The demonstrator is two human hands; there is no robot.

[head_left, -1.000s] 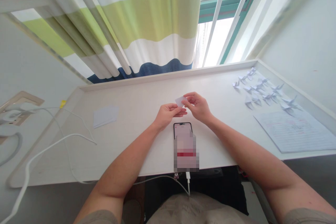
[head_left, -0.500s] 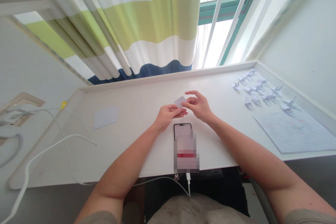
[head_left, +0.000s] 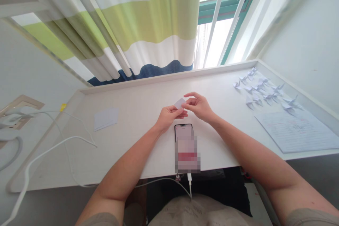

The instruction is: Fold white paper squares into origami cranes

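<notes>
Between my two hands is a small folded piece of white paper, held up over the middle of the desk. My left hand pinches its lower left part, thumb on top and fingers underneath. At the paper's right edge, the thumb and a finger of my right hand grip it, while the index finger arches above. Directly below the hands lies a phone with a lit, partly blurred screen.
Several folded paper cranes stand at the right back of the white desk. Near them lies a written sheet stack. Loose white paper squares rest at left. A white cable crosses the left side; a charging cable meets the phone.
The right index finger has come down slightly closer to the paper's top. The view has shifted a little; both hands keep their hold on the paper.
</notes>
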